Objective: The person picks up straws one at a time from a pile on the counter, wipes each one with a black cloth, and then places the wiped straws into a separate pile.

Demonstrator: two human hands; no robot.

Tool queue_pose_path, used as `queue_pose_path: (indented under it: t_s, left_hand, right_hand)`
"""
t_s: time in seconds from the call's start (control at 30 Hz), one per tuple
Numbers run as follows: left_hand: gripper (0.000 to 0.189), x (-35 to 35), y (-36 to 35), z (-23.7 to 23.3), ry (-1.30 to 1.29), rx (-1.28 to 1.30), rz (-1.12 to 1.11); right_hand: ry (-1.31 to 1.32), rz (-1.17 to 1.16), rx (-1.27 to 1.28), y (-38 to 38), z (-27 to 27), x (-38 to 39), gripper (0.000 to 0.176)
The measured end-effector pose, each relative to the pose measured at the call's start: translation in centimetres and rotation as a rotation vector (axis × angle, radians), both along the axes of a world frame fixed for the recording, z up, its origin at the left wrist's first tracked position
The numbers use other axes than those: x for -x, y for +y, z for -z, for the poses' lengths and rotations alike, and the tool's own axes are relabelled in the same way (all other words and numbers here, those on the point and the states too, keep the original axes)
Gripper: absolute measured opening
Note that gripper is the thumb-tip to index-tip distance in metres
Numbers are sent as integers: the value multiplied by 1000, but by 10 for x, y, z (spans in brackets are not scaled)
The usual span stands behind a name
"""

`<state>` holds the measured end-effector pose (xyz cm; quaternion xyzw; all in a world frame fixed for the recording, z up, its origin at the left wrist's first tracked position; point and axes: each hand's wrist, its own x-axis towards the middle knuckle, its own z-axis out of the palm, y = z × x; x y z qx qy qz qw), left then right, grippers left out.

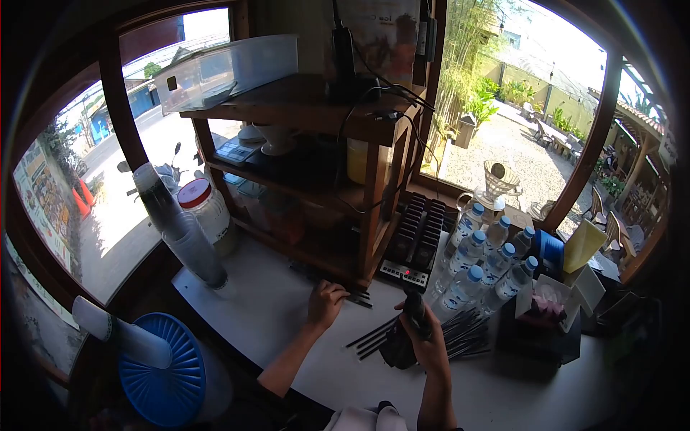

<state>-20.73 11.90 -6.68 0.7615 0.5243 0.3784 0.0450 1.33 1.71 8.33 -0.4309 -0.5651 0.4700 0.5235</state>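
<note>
My left hand (327, 303) is at the foot of the wooden shelf, its fingers curled together. A few short black sticks (359, 299), like straws, lie right at its fingertips; whether they are pinched I cannot tell. Wrapped around a black handheld object with a rounded top (415, 310) is my right hand (430, 343), in front of the water bottles. Beneath and beside that hand, many thin black straws (466, 332) are spread over the white table (316, 366). Crumpled black material (397, 350) lies just left of the right hand.
Several water bottles (460, 289) stand behind my right hand, with an open box (550, 305) to their right. A wooden shelf (316, 97) rises ahead, beside a black device with a red display (406, 273). Stacked plastic cups (192, 248) and a blue-lidded container (162, 391) are left.
</note>
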Motion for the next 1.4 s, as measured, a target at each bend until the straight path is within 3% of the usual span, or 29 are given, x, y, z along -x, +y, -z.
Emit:
queue_pose_path:
  t_s: [0.17,0.33,0.43,0.47,0.57,0.6,0.73,0.83,0.93,1.03,1.17,1.27,1.33,1.4]
  left_hand:
    - [16,0,-16,-27,-265,-133,34]
    - [16,2,-51,-76,-554,-177,195]
    - [15,-1,-72,-93,-920,-27,318]
    - [14,-1,-78,-97,-1058,38,361]
    - [15,-1,-91,-110,-1126,104,391]
    - [16,0,-92,-108,-1163,131,401]
    - [19,-2,-96,-105,-1247,211,428]
    - [21,-7,-106,-118,-1251,298,369]
    - [22,-2,-103,-125,-1237,263,355]
    - [21,4,-100,-120,-1246,209,316]
    - [20,-1,-98,-119,-1339,266,258]
    - [18,-2,-102,-121,-1202,438,334]
    - [17,-2,-107,-115,-1103,533,344]
    - [17,-2,-107,-109,-1079,408,329]
  right_hand:
    - [-21,1,-8,5,13,0,14]
    - [-84,77,-30,18,42,2,29]
    - [301,234,-22,18,48,17,32]
    - [463,293,4,13,45,23,43]
    - [703,560,-115,-2,33,44,46]
    - [604,609,-183,-1,43,47,51]
    - [345,465,-399,-10,44,74,51]
    - [362,-5,-66,-22,28,82,36]
    - [135,-104,-9,-17,47,83,28]
    - [192,-190,209,-17,48,80,26]
    - [83,-237,-46,-13,46,80,40]
    - [213,-197,88,-14,39,82,47]
    - [149,-190,84,-10,41,80,50]
    - [64,-168,88,-8,45,80,49]
